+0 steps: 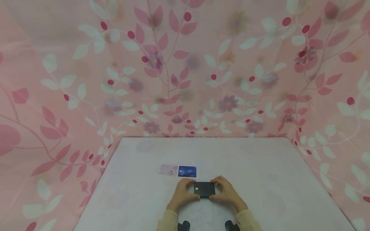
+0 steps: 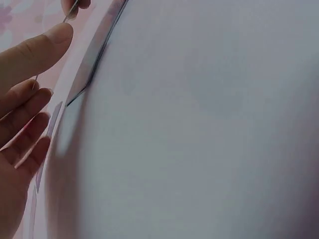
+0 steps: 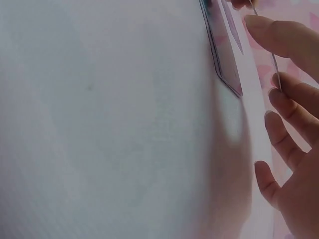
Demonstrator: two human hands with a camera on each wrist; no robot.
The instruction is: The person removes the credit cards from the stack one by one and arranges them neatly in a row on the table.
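Observation:
Both hands grip a black card with a small silver chip, in front of the person. My left hand pinches its left end between thumb and fingers. At the right end, my right hand pinches it likewise. Seen edge-on in the wrist views, the card is a thin line raised above the table. Beneath it lies a flat, glossy dark-edged thing, mostly hidden by the card in the head view. Just beyond the hands lies a blue VIP card, with a pale pink card at its left.
A white-covered table spreads around the hands. Pink floral cloth hangs behind and along both sides of it. Two dark rounded objects show at the bottom edge, between the sleeves.

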